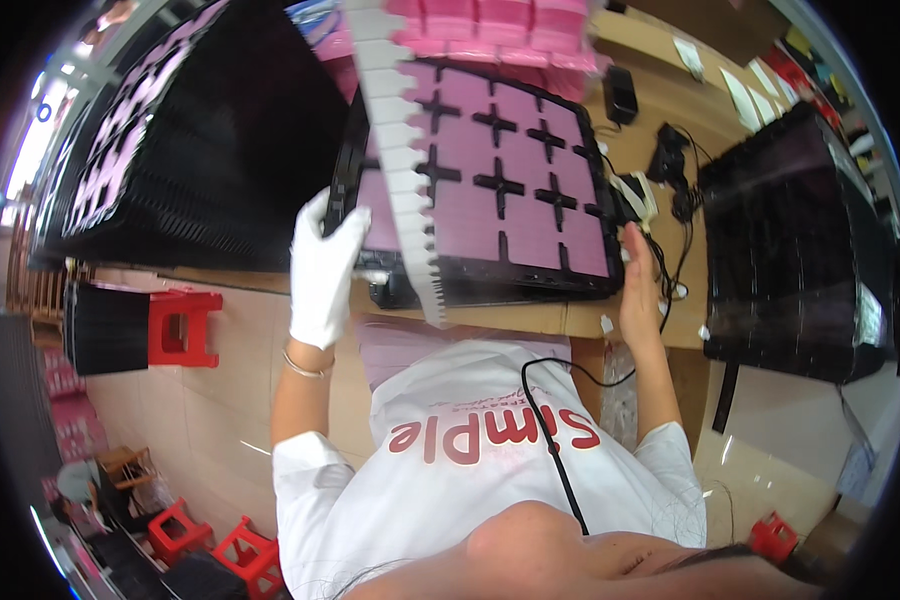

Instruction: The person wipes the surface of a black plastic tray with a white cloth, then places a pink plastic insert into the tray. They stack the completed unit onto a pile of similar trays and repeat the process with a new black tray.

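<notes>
Left hand (322,268), in a white glove, grips the left edge of a black tray (490,180) at centre frame; right hand (638,290), bare, rests at the tray's lower right corner with fingers curled against its rim, though whether it clasps the rim cannot be told. The tray lies on a brown cardboard-covered table (650,140) and holds pink sheets divided by black cross-shaped ribs, six full crosses being visible. One long white notched strip (402,160) runs down across the tray's left part, hiding it. A stack of pink pieces (500,30) lies above the tray. Two stacks of black trays stand aside: one at upper left (190,140), one at right (800,240). Four red stools (182,328) show at left and below.
</notes>
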Action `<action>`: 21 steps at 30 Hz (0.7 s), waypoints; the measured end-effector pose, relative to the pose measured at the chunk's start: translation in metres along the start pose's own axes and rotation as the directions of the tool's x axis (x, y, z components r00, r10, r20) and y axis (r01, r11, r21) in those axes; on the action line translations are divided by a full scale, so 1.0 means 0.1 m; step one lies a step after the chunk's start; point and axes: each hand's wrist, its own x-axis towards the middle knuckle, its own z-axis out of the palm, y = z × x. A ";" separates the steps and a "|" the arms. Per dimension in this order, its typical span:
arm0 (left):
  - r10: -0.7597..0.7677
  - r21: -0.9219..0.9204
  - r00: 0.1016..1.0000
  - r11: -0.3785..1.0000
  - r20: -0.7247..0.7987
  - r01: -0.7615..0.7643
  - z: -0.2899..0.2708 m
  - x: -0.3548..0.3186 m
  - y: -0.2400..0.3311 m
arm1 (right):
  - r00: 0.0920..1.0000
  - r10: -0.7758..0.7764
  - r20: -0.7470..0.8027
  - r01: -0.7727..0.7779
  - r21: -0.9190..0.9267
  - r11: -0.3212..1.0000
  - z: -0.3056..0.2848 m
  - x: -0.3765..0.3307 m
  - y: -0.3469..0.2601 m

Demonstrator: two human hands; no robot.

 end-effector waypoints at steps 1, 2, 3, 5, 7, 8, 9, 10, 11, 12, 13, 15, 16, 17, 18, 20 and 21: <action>0.058 -0.026 0.998 0.998 0.017 -0.058 0.01 0.00 0.29 | 0.998 -0.065 -0.025 0.064 -0.049 0.997 -0.03 0.03 -0.12; 0.113 0.016 0.994 0.993 0.009 -0.113 -0.07 0.04 0.52 | 0.990 -0.134 -0.048 0.129 -0.093 0.987 -0.04 0.07 -0.22; 0.218 0.078 0.975 0.974 -0.047 -0.214 -0.16 0.09 0.71 | 0.978 -0.189 -0.087 0.187 -0.030 0.982 -0.02 0.09 -0.27; 0.391 0.214 0.913 0.908 -0.121 -0.360 -0.35 0.19 1.18 | 0.956 -0.253 -0.150 0.258 0.014 0.966 -0.02 0.09 -0.37; 0.709 0.721 0.700 0.441 0.086 -0.535 -0.89 0.45 1.53 | 0.953 -0.266 -0.146 0.271 0.013 0.963 0.00 0.07 -0.40; 0.855 0.924 0.450 -0.081 0.256 -0.373 -1.30 0.49 1.74 | 0.949 -0.289 -0.126 0.295 0.031 0.955 0.01 0.09 -0.45; 0.856 0.980 0.508 0.004 0.099 -0.198 -1.55 0.53 1.92 | 0.952 -0.281 -0.118 0.288 0.043 0.957 0.05 0.08 -0.45; 0.893 0.981 0.409 -0.154 0.189 -0.117 -2.07 0.70 2.09 | 0.956 -0.275 -0.104 0.281 0.058 0.958 0.07 0.09 -0.43; 0.799 0.841 0.567 0.436 -0.198 -0.320 -2.47 0.86 2.27 | 0.960 -0.266 -0.086 0.273 0.077 0.959 0.10 0.09 -0.40; 0.560 0.345 0.621 0.828 -0.548 -0.442 -2.86 1.07 2.44 | 0.965 -0.252 -0.071 0.257 0.088 0.962 0.13 0.09 -0.39; 0.500 0.065 0.676 0.826 -0.542 -0.559 -3.10 1.22 2.47 | 0.972 -0.226 -0.072 0.234 0.149 0.961 0.18 0.08 -0.39; 0.346 0.012 0.723 0.906 -0.598 -0.424 -3.79 1.48 2.42 | 0.981 -0.190 -0.045 0.194 0.151 0.969 0.21 0.08 -0.40; 0.293 0.025 0.761 0.939 -0.579 -0.342 -3.99 1.54 2.39 | 0.984 -0.173 -0.037 0.176 0.152 0.972 0.22 0.08 -0.40; 0.284 0.002 0.783 0.940 -0.554 -0.340 -4.24 1.63 2.32 | 0.984 -0.174 -0.035 0.178 0.163 0.970 0.25 0.09 -0.37; 0.282 0.027 0.782 0.946 -0.556 -0.322 -4.36 1.73 2.23 | 0.986 -0.167 -0.026 0.169 0.159 0.973 0.27 0.10 -0.39; 0.191 -0.076 0.743 0.948 -0.641 -0.310 -4.26 1.89 2.05 | 0.990 -0.141 -0.006 0.141 0.142 0.980 0.29 0.11 -0.43; 0.221 -0.010 0.770 0.959 -0.599 -0.283 -4.39 1.93 2.02 | 0.991 -0.137 -0.010 0.137 0.155 0.978 0.31 0.12 -0.43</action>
